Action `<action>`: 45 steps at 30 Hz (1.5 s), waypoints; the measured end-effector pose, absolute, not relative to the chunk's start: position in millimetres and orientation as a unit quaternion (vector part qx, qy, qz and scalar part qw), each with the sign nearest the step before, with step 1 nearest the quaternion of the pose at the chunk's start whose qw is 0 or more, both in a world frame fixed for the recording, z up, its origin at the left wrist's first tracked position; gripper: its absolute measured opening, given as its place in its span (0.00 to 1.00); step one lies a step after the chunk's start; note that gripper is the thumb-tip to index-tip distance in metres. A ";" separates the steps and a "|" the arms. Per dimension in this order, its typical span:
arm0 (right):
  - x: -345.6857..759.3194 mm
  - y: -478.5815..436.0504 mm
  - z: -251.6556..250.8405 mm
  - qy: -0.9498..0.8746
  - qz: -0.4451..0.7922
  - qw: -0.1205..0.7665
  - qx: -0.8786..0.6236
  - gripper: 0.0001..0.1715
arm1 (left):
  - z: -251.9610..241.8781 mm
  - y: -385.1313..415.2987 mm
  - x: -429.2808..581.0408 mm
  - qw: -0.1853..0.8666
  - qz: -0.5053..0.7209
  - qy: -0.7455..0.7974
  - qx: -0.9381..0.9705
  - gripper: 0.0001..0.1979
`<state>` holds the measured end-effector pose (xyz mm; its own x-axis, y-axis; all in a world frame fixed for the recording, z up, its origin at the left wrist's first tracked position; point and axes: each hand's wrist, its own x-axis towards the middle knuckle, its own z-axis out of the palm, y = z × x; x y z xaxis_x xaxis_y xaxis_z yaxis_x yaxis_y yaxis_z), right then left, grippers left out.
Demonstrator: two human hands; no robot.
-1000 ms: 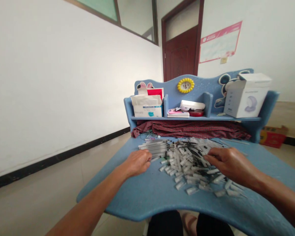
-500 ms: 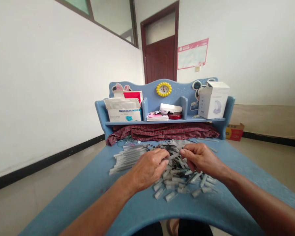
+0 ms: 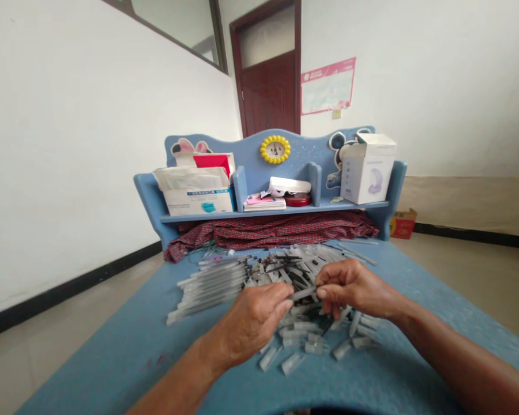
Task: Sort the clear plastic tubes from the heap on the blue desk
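Between my two hands is a slim translucent pen. My left hand pinches its left end with the fingertips. The other end, which looks dark, is between the thumb and fingers of my right hand. Both hands hover just over a loose pile of short translucent pen caps and dark slender parts, some of it hidden beneath the hands. To the left, a row of translucent pens lies side by side, dark ends pointing right.
A blue desk carries everything. Along its back runs a shelf holding a mask box, a red round tin and a white box. Folded checked cloth is tucked under the shelf.
The view has tilted and come nearer the desk, so the things on it appear lower and larger. Both hands still hold the pen between them, over the pile.
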<state>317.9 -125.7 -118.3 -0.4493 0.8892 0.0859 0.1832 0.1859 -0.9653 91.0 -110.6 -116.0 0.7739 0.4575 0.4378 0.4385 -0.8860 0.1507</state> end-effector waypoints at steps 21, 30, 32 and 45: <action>309.3 -126.4 -126.4 -0.682 0.480 0.344 -0.432 0.19 | -124.8 -116.1 88.9 -0.027 0.280 0.228 0.932 0.09; 309.3 -126.7 -127.5 -0.700 0.423 0.329 -0.472 0.21 | -127.5 -115.6 88.4 -0.031 0.280 0.238 0.930 0.08; 309.0 -126.2 -127.9 -0.697 0.435 0.322 -0.470 0.20 | -128.1 -115.5 88.1 -0.030 0.277 0.241 0.930 0.08; 306.2 -126.6 -128.5 -0.689 0.465 0.303 -0.467 0.17 | -128.9 -115.3 88.8 -0.006 0.269 0.244 0.932 0.09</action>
<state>306.2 -126.6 -128.5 -0.3813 0.9243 -0.0171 0.3617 0.1321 -0.9229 88.8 -115.3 -128.9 0.7369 0.4508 0.5038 0.4574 -0.8812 0.1196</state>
